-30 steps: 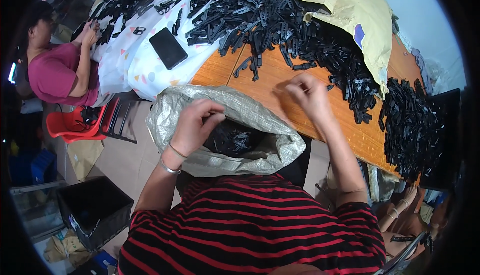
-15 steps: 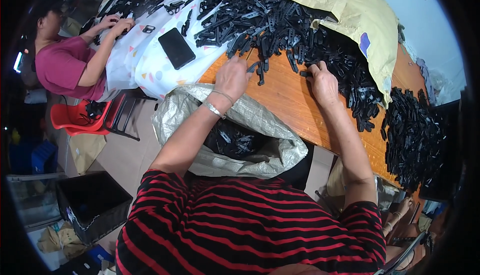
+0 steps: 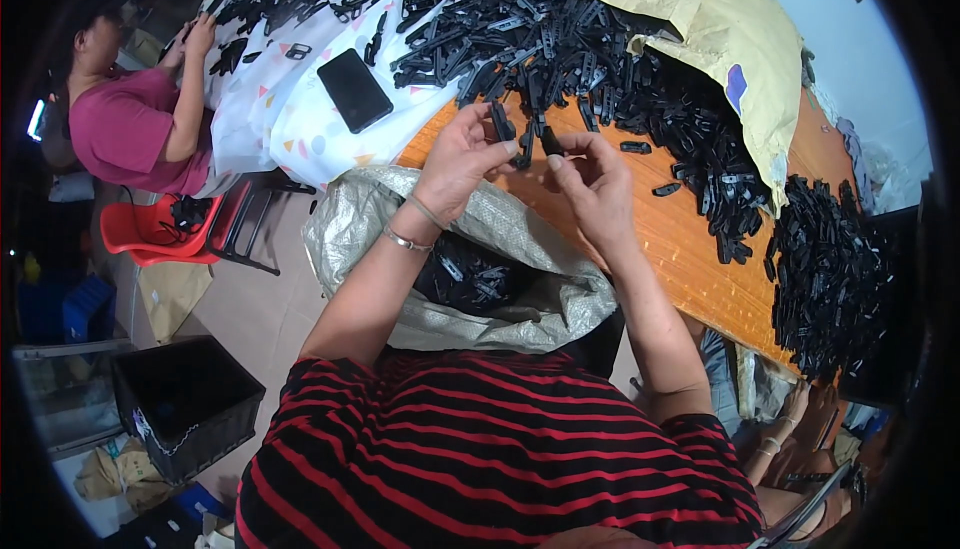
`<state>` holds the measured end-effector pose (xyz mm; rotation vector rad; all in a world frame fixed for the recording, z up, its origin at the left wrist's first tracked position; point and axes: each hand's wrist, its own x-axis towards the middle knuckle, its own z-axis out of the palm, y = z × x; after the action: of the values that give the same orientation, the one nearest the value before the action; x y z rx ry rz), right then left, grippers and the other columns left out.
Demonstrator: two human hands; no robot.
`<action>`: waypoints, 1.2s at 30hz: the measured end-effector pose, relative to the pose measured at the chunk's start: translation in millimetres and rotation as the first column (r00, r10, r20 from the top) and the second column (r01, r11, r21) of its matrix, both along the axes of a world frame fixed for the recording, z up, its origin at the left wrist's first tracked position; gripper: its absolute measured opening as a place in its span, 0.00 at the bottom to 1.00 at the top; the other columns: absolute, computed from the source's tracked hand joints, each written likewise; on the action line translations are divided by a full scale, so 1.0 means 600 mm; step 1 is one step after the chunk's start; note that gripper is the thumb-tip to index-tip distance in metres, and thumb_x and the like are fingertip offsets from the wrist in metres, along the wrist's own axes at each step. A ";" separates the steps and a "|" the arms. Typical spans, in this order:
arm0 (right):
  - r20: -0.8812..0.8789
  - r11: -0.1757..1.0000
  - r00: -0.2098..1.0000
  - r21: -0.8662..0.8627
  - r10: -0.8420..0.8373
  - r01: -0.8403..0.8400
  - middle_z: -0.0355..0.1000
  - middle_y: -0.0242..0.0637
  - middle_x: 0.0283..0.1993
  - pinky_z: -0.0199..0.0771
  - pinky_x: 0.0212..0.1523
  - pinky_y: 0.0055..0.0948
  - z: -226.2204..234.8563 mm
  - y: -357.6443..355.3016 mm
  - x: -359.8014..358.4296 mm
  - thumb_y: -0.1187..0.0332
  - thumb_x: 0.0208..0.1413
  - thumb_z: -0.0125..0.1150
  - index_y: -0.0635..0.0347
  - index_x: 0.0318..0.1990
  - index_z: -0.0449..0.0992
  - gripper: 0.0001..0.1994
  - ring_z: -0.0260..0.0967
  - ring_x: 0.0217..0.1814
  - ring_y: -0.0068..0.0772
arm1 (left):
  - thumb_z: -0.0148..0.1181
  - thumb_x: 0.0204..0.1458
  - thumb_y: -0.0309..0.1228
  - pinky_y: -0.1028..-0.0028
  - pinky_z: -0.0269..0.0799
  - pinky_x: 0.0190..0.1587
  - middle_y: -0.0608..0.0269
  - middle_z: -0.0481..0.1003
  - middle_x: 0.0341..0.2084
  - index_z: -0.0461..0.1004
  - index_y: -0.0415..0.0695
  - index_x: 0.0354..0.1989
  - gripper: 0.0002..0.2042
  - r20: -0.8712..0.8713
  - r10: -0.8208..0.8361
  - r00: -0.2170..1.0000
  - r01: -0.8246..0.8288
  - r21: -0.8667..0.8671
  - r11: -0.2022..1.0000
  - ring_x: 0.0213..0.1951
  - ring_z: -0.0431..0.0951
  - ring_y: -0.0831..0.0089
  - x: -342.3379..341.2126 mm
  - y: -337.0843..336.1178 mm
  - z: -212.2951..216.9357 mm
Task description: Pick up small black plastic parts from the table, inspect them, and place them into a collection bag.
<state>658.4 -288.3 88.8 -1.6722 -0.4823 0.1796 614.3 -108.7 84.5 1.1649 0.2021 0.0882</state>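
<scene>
Left hand [image 3: 462, 154] pinches a black clip [image 3: 503, 121] — right hand [image 3: 592, 181] grips another clip [image 3: 551, 140] — above the sack [image 3: 520, 249].

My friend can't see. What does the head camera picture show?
A person's left hand and right hand each pinch small black plastic pieces above a wooden table heaped with more. A grey woven sack gapes open below, and a dark phone lies on patterned cloth.

Black phone [image 3: 354, 89] lying flat on a white patterned cloth [image 3: 290, 119] at the orange bench [image 3: 690, 259]. Red plastic chair [image 3: 165, 239] beside a seated co-worker in a pink shirt [image 3: 125, 134]. Black crate [image 3: 185, 404] on the floor; yellow sacking [image 3: 740, 39] across the bench's far side.
</scene>
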 end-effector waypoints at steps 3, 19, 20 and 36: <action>0.017 0.999 1.000 0.041 0.005 -0.006 0.74 0.32 0.30 0.74 0.31 0.20 0.009 0.016 -0.014 0.75 0.57 0.60 0.68 0.46 0.71 0.10 0.72 0.29 0.20 | 0.61 0.51 0.20 0.82 0.74 0.35 0.67 0.75 0.35 0.69 0.40 0.48 0.15 0.053 -0.017 0.998 0.016 0.025 1.000 0.32 0.76 0.83 -0.007 -0.004 0.001; 0.164 0.996 0.986 -0.077 -0.037 0.050 0.74 0.30 0.32 0.68 0.28 0.18 -0.002 0.029 -0.017 0.77 0.50 0.67 0.64 0.38 0.76 0.08 0.67 0.27 0.15 | 0.55 0.49 0.16 0.71 0.76 0.38 0.53 0.76 0.35 0.65 0.41 0.54 0.22 0.302 0.001 0.953 -0.174 0.547 0.819 0.33 0.80 0.67 -0.020 -0.032 -0.015; 0.184 0.996 0.983 -0.077 -0.020 0.035 0.74 0.30 0.33 0.69 0.29 0.19 0.000 0.027 -0.017 0.77 0.49 0.67 0.64 0.38 0.77 0.08 0.68 0.29 0.15 | 0.55 0.49 0.16 0.71 0.76 0.38 0.53 0.76 0.35 0.65 0.41 0.54 0.22 0.301 -0.001 0.954 -0.172 0.547 0.819 0.33 0.80 0.67 -0.021 -0.031 -0.013; 0.317 0.988 0.947 -0.126 -0.040 0.084 0.72 0.32 0.35 0.69 0.25 0.17 0.032 0.023 -0.025 0.76 0.45 0.70 0.62 0.42 0.73 0.16 0.69 0.28 0.15 | 0.57 0.51 0.18 0.71 0.75 0.42 0.54 0.75 0.40 0.65 0.38 0.58 0.23 0.388 -0.084 0.918 -0.219 0.671 0.709 0.40 0.79 0.67 -0.057 -0.037 0.055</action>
<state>643.3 -274.7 107.9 -1.8601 -0.6665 -0.1059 580.2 -130.6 117.7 1.8842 -0.1758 0.5053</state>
